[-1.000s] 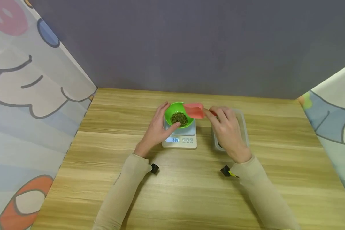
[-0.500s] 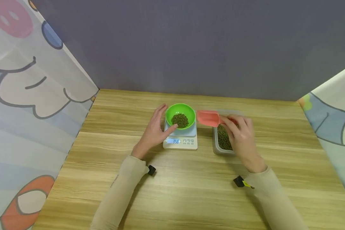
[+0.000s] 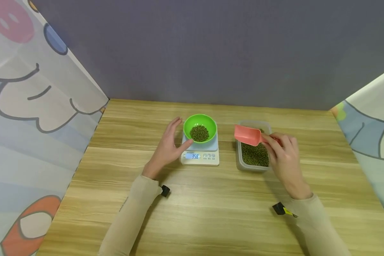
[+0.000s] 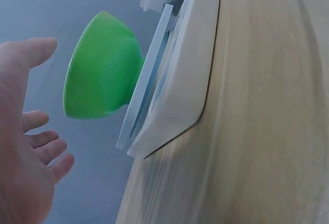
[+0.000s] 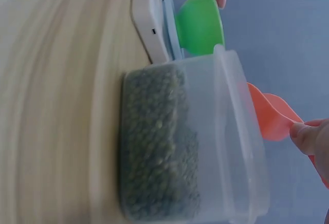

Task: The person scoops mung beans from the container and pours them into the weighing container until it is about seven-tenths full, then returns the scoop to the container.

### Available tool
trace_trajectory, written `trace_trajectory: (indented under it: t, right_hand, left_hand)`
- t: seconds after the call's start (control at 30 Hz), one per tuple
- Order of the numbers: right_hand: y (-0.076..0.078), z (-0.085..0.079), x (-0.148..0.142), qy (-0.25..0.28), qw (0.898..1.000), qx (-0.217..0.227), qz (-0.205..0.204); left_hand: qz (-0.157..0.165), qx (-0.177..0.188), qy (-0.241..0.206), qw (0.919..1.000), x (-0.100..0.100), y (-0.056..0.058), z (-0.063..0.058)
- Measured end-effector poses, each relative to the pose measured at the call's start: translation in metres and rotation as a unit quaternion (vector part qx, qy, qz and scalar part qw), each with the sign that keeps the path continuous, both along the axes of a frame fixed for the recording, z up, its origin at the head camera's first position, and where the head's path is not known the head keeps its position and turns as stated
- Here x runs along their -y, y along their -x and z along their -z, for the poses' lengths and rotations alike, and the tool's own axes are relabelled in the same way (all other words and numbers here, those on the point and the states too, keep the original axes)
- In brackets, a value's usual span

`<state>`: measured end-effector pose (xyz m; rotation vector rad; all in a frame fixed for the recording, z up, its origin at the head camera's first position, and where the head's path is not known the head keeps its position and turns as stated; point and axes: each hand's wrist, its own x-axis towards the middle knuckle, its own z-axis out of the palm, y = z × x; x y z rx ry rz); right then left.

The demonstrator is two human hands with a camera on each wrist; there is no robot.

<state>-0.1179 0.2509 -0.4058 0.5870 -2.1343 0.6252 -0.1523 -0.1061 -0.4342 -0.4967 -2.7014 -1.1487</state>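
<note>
A green bowl (image 3: pixel 210 123) with a small heap of mung beans (image 3: pixel 199 133) in it stands on a white kitchen scale (image 3: pixel 200 160), whose display reads 35.8. Just left of the bowl is my left hand (image 3: pixel 165 147), thumb and fingers spread, holding nothing; in the left wrist view a gap shows between it and the bowl (image 4: pixel 100 70). My right hand (image 3: pixel 284 156) pinches the handle of a pink scoop (image 3: pixel 248 135). The scoop hangs over a clear plastic container (image 3: pixel 252 168) partly filled with more green beans (image 5: pixel 154 147).
The wooden table (image 3: pixel 192 213) ends at a grey wall panel (image 3: pixel 211 53) behind the scale. Printed cartoon panels (image 3: pixel 35 117) flank it. The container stands a short way right of the scale.
My right hand has moved the scoop rightward from above the bowl to over the container. The display went from 33.4 to 35.8. My left hand has drawn slightly away from the bowl.
</note>
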Motion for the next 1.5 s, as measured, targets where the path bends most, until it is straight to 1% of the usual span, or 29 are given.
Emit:
trace_trajectory:
  t: [0.23,0.43,0.6,0.83,1.1,1.23,1.37,1.5]
  right_hand:
    - [-0.007,0.007,-0.012,0.002,1.000,0.012,0.010]
    - [-0.011,0.010,-0.021,0.008,1.000,0.006,0.021]
    - [-0.014,0.012,-0.026,-0.004,0.999,0.012,0.030]
    - [-0.019,0.013,-0.032,-0.018,0.999,0.026,0.031]
    - [-0.021,0.013,-0.039,-0.032,0.998,0.031,0.033]
    - [-0.022,0.011,-0.041,-0.053,0.998,0.034,0.032]
    - [-0.022,0.007,-0.041,-0.085,0.995,0.031,0.034]
    - [-0.022,0.001,-0.039,-0.127,0.991,0.005,0.038]
  left_hand:
    - [-0.003,-0.003,-0.001,1.0000,0.006,-0.001,0.004]
    - [-0.012,0.006,0.006,0.9999,0.011,-0.003,0.006]
    - [-0.012,0.007,0.004,0.9999,0.015,-0.004,0.008]
    - [-0.012,0.005,0.008,0.9999,0.020,-0.004,0.012]
    - [-0.012,0.011,0.008,0.9998,0.023,-0.006,0.011]
    - [-0.013,0.014,0.010,0.9998,0.024,-0.007,0.012]
    - [-0.013,0.019,0.010,0.9997,0.025,-0.007,0.013]
    - [-0.016,0.025,0.012,0.9995,0.025,-0.007,0.013]
